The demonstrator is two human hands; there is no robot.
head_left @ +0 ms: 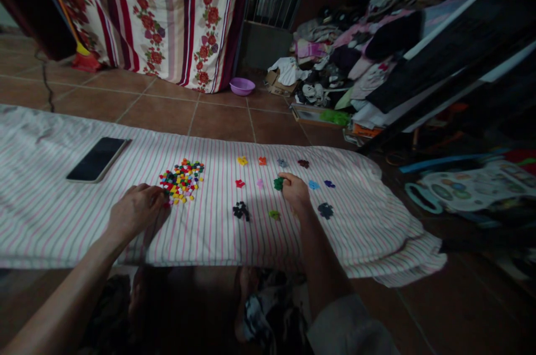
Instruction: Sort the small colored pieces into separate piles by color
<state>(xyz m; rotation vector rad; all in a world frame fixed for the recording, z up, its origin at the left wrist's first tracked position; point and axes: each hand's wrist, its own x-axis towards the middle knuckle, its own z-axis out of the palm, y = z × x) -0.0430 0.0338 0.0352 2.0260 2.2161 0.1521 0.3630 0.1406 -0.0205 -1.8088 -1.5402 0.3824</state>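
Note:
On a striped cloth [209,243] lies a mixed heap of small coloured pieces [184,181]. My left hand [136,210] touches the heap's left edge, fingers bent together; what they hold, if anything, is hidden. My right hand [295,192] is closed with its fingertips at the dark green pile [278,182]; any piece in them is too small to make out. Around it lie separate piles: yellow [242,161], orange [262,161], grey [282,163], brown [304,163], red [239,183], pink [260,183], light blue [314,185], dark blue [330,183], black [241,211], lime green [274,214] and dark grey [325,210].
A phone [98,159] lies on the cloth left of the heap. Beyond the cloth are a purple basin [242,86], a floral curtain [167,14] and heaped clothes [335,59]. A patterned plastic item [473,185] stands at the right.

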